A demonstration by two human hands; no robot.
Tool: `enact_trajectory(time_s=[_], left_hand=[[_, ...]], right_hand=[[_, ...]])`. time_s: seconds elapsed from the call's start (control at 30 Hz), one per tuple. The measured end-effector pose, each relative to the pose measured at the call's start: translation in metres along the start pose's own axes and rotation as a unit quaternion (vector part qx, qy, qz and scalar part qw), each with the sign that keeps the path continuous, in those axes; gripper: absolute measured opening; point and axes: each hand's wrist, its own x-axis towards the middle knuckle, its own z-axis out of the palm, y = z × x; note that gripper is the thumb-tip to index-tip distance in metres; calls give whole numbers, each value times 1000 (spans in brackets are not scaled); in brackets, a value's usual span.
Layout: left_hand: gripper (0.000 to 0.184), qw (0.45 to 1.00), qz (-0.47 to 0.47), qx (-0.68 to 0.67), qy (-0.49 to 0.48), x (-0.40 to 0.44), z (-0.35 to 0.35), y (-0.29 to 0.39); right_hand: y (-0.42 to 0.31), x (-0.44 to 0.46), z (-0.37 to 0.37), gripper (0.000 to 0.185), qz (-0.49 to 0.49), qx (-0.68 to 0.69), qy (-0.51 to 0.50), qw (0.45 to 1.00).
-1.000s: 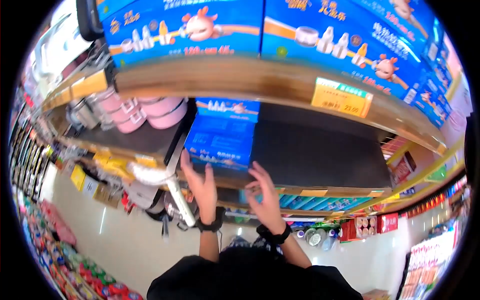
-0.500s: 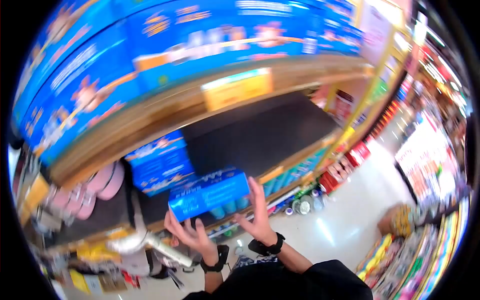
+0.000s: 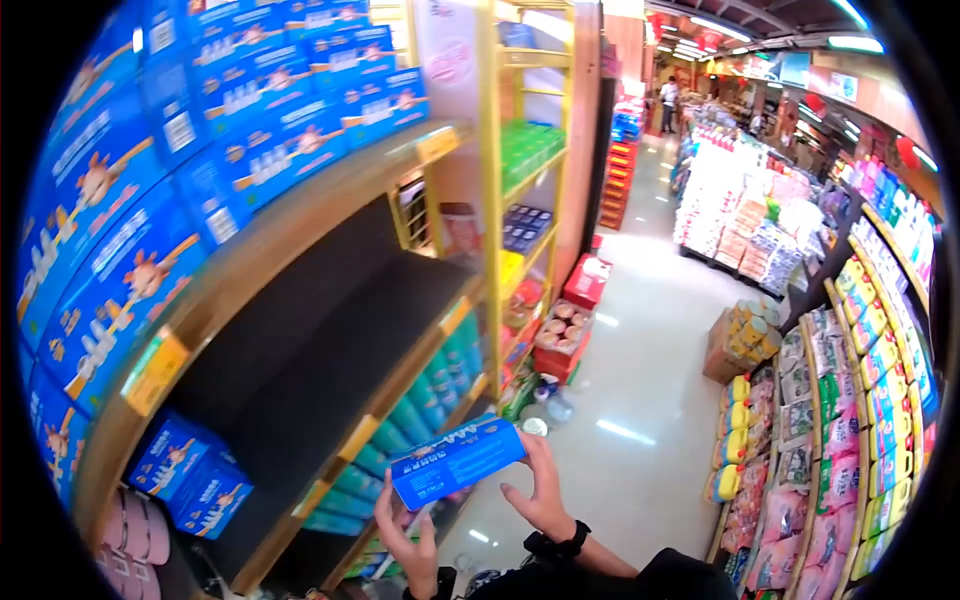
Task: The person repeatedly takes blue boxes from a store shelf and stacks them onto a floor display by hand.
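Left hand [image 3: 405, 535] and right hand [image 3: 545, 490] are both half open, fingers pinching opposite ends of a blue box [image 3: 460, 465], thumbs spread away. The box is up in the air just in front of the dark shelf [image 3: 330, 370], so I'd say pickup's done, setting down isn't. A couple of similar boxes [image 3: 190, 475] sit at the shelf's near end, greenish tubes [image 3: 420, 410] below it, stacked boxes [image 3: 270, 130] above.

ROOM: between dark shelf [image 3: 310, 390] and upper board [image 3: 300, 217]; aisle [image 3: 640, 370], right of held box [image 3: 455, 462] | BLOCK: blue boxes [image 3: 190, 475] (near end)
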Motion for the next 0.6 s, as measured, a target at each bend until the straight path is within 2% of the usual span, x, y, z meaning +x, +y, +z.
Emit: enact_trajectory(time_s=[0.07,0.1,0.13,0.2,0.23,0.3,0.37,0.6], left_hand=[[79,999,2,31,-34,3,39,-3],[77,998,-31,4,-55,7,61,-5],[76,998,2,26,-63,10,89,-6],[74,994,10,-26,-108,12,141,0],[74,989,-2,4,-147,11,159,-5],[74,967,-160,-52,-189,1,199,-23],[73,964,-107,-79,-231,-1,249,-31],[69,923,-161,-14,-348,-10,379,-63]], right_hand=[[13,-5,-41,87,17,-6,29,999],[17,-6,-65,87,26,-8,40,999],[21,-6,-89,87,33,-12,51,998],[31,-11,-138,87,48,-23,76,996],[37,-15,-161,87,59,-28,92,994],[46,-22,-203,86,84,-51,116,988],[53,-28,-243,85,110,-89,136,981],[101,-44,-336,81,198,-147,225,943]])
